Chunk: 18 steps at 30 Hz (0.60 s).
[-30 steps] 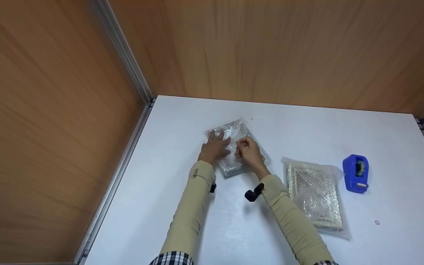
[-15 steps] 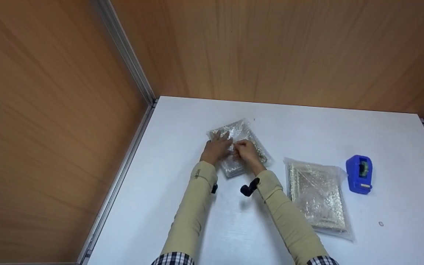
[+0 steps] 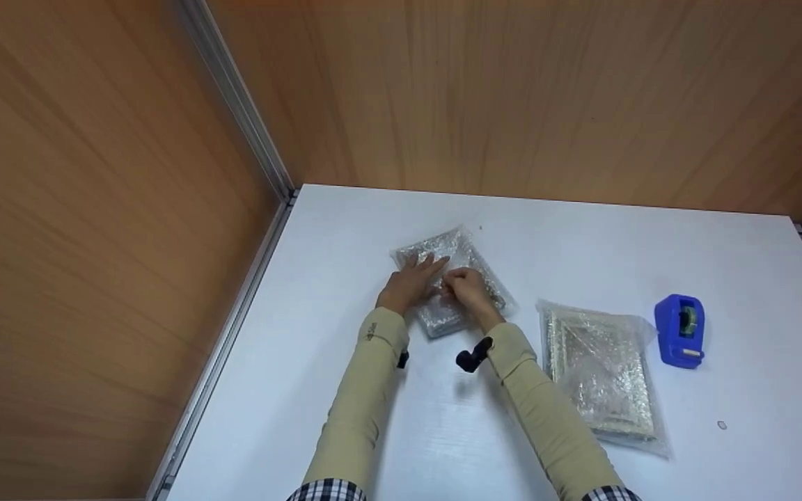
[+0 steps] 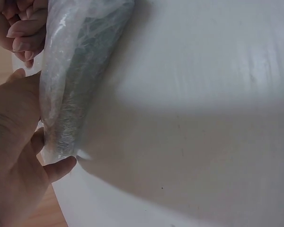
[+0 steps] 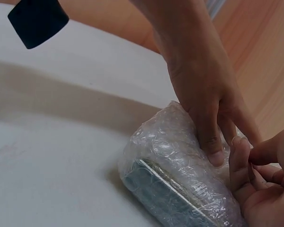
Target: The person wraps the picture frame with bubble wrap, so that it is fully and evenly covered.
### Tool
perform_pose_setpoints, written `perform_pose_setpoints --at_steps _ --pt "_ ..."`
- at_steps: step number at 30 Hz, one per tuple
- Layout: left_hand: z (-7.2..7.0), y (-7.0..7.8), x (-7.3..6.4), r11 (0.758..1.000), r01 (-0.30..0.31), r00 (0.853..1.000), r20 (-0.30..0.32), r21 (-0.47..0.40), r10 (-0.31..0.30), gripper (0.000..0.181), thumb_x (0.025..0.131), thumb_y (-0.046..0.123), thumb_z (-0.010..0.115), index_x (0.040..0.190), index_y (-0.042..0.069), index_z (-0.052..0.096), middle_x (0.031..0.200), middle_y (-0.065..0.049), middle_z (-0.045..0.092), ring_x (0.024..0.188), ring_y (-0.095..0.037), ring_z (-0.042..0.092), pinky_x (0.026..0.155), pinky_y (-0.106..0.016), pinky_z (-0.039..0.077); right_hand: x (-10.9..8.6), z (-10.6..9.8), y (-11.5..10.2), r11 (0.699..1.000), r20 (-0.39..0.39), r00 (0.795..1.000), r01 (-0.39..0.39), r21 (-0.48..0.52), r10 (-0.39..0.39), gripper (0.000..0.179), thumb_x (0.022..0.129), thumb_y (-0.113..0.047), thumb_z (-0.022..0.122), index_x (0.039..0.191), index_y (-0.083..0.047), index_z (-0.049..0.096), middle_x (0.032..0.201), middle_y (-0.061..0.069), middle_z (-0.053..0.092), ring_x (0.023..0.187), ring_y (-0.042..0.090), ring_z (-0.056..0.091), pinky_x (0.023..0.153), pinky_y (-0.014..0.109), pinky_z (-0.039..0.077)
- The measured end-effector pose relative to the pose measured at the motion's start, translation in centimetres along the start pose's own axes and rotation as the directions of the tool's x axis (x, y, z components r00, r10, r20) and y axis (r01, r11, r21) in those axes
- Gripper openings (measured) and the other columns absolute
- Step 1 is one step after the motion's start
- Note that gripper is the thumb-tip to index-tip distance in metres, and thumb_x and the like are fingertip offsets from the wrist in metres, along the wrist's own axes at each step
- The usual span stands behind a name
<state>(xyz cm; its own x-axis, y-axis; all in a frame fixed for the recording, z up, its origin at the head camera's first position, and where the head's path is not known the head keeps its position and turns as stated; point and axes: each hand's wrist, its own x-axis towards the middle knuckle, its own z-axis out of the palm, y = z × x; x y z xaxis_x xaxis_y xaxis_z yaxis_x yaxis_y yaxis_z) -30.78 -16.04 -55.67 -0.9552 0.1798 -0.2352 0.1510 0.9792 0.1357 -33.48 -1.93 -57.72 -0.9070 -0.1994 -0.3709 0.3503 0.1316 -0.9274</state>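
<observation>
A flat, rectangular package in clear bubble wrap (image 3: 443,243) lies tilted on the white table, with a grey-green edge showing through the wrap (image 5: 165,194). My left hand (image 3: 408,282) rests on its left side with the fingers spread. In the right wrist view, the left hand (image 5: 203,99) reaches down onto the wrap. My right hand (image 3: 467,289) is at the middle of the package, its fingers curled and the thumb and forefinger (image 5: 270,153) pinching at the wrap's surface. Any small piece between those fingertips is too hidden to make out.
To the right lies a second bubble-wrapped package (image 3: 603,376), with a pale ornate frame showing through. Beside it stands a blue tape dispenser (image 3: 679,330). A small ring-like scrap (image 3: 721,424) lies nearer the front. Wooden panels (image 3: 512,97) border the table.
My right hand has shifted slightly down and left, closer to the left hand. The left hand's fingers have slid a little to the right over the wrap. The packages stay put.
</observation>
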Motion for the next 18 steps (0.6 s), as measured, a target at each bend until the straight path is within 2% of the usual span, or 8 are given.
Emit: perform_pose_setpoints --at_steps 8,13,18 --pt "0.27 -0.48 0.09 0.999 -0.017 1.000 -0.007 -0.049 0.017 0.053 0.101 0.037 0.042 0.150 0.043 0.023 0.160 -0.001 0.019 0.148 -0.030 0.013 0.109 -0.050 0.038 -0.12 0.16 -0.20 1.000 -0.013 1.000 -0.002 -0.011 0.001 0.023 0.096 -0.007 0.053 0.109 0.009 0.061 0.078 0.006 0.061 0.064 0.011 0.060 0.058 0.021 0.051" --pt "0.15 -0.38 0.08 0.998 0.011 0.999 0.036 -0.068 -0.008 0.052 0.099 0.042 0.043 0.148 0.045 0.026 0.161 0.001 0.015 0.149 -0.029 0.009 0.111 -0.051 0.034 -0.30 0.09 -0.17 0.999 -0.019 1.000 -0.005 -0.037 0.004 0.022 0.095 -0.009 0.054 0.108 0.007 0.063 0.078 0.005 0.062 0.065 0.010 0.060 0.059 0.020 0.051" --pt "-0.23 0.05 -0.09 0.997 0.035 0.997 0.074 -0.062 -0.030 0.053 0.100 0.029 0.047 0.147 0.045 0.028 0.161 0.003 0.014 0.149 -0.029 0.009 0.108 -0.055 0.037 -0.65 -0.18 -0.23 0.998 0.008 0.999 -0.053 0.045 0.052 0.021 0.094 -0.007 0.055 0.101 0.009 0.066 0.068 0.002 0.062 0.057 0.009 0.055 0.052 0.020 0.045"
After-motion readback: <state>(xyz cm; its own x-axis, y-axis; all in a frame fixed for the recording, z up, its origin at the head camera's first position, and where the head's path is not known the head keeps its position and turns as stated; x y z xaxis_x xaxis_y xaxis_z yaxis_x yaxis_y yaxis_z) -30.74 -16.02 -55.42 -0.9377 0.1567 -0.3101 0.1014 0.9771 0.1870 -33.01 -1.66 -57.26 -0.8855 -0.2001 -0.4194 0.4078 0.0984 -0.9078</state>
